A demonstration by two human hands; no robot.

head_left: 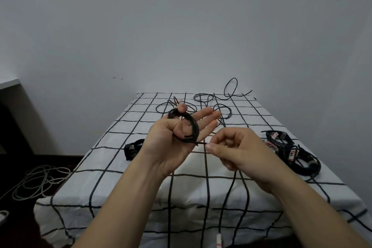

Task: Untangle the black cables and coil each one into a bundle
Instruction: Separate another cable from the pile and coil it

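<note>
Left grip (171, 143) palm up, thumb clamping cable coil (193, 124), right grip (237, 147) pinching its end

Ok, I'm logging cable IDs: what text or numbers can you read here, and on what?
Tags on the right cable pile: dark characters, too blurred to read.
End tag on the hanging cable: red marks, unreadable.
No other text visible.
</note>
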